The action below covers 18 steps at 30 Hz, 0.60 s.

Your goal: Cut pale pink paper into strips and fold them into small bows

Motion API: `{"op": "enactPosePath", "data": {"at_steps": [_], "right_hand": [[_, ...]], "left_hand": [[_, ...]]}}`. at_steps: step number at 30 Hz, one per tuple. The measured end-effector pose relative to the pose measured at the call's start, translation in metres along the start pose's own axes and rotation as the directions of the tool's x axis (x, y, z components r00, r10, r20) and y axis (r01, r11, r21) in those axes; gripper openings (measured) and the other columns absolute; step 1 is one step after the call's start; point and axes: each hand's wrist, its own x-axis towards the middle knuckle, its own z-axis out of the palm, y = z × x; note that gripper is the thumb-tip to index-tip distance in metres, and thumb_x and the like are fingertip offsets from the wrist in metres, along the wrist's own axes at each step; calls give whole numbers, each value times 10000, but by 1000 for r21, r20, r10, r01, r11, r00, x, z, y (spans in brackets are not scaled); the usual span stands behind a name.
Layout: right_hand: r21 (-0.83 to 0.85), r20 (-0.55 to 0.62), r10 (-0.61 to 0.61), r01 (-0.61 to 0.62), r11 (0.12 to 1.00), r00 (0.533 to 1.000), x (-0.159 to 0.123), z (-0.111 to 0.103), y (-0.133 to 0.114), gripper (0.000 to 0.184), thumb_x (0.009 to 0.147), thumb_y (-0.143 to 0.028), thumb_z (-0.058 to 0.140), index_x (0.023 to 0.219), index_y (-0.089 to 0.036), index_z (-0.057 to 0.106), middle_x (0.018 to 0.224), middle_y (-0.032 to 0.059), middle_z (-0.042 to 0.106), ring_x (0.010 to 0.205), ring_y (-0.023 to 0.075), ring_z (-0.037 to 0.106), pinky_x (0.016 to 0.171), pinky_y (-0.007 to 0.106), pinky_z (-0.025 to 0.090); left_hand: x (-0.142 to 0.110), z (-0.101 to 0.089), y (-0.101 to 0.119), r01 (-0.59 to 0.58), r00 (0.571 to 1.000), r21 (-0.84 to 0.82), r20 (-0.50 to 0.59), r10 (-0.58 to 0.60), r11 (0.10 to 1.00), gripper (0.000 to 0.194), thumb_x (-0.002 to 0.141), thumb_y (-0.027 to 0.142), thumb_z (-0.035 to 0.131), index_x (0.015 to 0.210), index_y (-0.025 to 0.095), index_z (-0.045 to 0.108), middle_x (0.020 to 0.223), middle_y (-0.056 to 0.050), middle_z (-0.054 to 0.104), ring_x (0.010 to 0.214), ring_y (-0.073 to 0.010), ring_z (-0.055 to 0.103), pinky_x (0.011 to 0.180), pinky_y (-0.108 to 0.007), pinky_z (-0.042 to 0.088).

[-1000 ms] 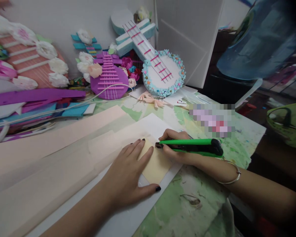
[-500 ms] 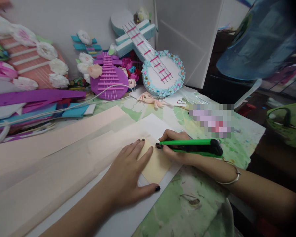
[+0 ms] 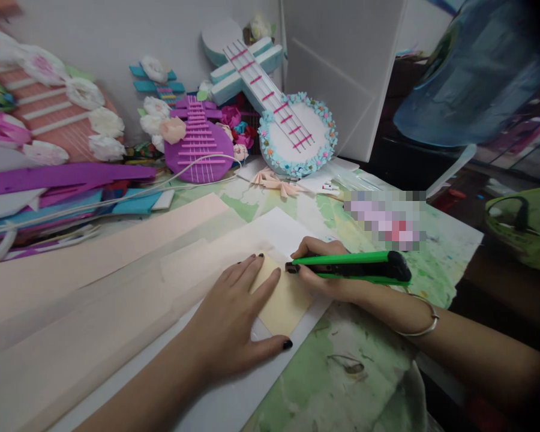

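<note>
My left hand [image 3: 234,315] lies flat with fingers spread, pressing on a pale yellow foam piece [image 3: 285,306] that rests on a white sheet [image 3: 234,396]. My right hand [image 3: 326,273] is closed round a green utility knife [image 3: 355,266], whose tip sits at the yellow piece's far right edge. A silver bangle [image 3: 420,321] circles my right wrist. Long peach foam sheets [image 3: 94,282] stretch to the left under my left forearm.
Foam craft instruments stand at the back: a purple one [image 3: 200,144], a white and blue one [image 3: 292,129], a pink one [image 3: 49,114]. Purple and blue foam strips [image 3: 63,180] lie at the left. A white box [image 3: 342,66] stands behind; a green basket [image 3: 522,225] sits at the right.
The knife's rear end has shifted slightly down and to the right. My left hand has stayed in place on the yellow piece.
</note>
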Motion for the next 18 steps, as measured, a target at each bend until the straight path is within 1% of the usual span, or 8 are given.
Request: {"op": "enactPosePath", "data": {"at_steps": [3,8,13,18], "right_hand": [[-7,-8,5,-5,1000,1000,-1,0,1,68,715,-251,565,760,-202,581,581,-44,590,503,85,483,527,204,361],[-3,15,4,-4,1000,1000,0,1,1,67,710,-242,560,755,-197,582,594,-38,603,517,86,496,530,202,364],[-4,-4,31,-31,1000,1000,0,1,0,74,714,-250,575,759,-194,590,602,-34,610,525,87,499,537,206,366],[13,42,24,-24,1000,999,-1,-4,3,95,729,-246,566,803,-199,602,643,-29,631,558,96,530,549,209,378]], "left_hand": [[0,-1,0,3,1000,-3,14,-3,1000,855,764,657,561,1449,199,333,1493,-189,299,1360,-393,272,1062,-560,295],[0,-2,1,13,1000,-7,20,-13,1000,847,762,639,574,1444,194,343,1491,-191,303,1355,-392,284,1067,-552,294],[1,-2,1,5,1000,7,26,-5,1000,854,761,649,567,1443,187,342,1484,-205,306,1357,-389,280,1057,-560,302],[1,-1,1,4,1000,12,20,-5,1000,849,766,650,561,1450,203,327,1490,-190,303,1367,-379,267,1062,-557,297]]}}
